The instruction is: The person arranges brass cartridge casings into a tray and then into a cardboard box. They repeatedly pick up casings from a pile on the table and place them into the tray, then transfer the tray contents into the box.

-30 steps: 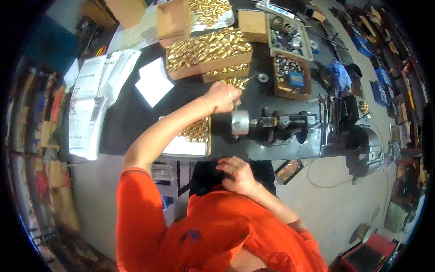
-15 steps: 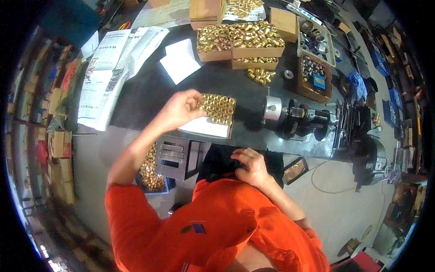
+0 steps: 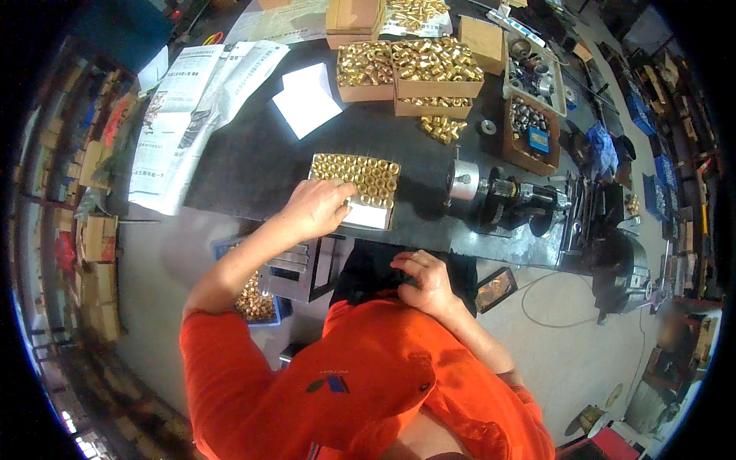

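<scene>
My left hand [image 3: 318,208] reaches over a shallow cardboard box [image 3: 392,217] at the bench's near edge. Its fingers are pinched around a small brass fitting [image 3: 349,203] at the front of the rows, partly hidden by the fingers. Upright brass fittings [image 3: 374,175] stand in close rows in the box, their round ends up. A strip of white paper [image 3: 366,216] shows along the box's near side. Low in front of my body, my right hand [image 3: 426,282] is curled closed over my lap; whatever it may hold is hidden.
Boxes heaped with loose brass fittings [image 3: 437,61] stand at the back, with a small pile [image 3: 443,128] before them. Right of the box is a metal chuck fixture [image 3: 464,182]. White paper [image 3: 307,103] and newspaper [image 3: 172,123] lie left. Below the bench sits a blue bin [image 3: 257,307] of fittings.
My left hand has moved from the box's left side to its near side, lower over the rows. More filled rows are now uncovered at the left. My right hand has stayed put.
</scene>
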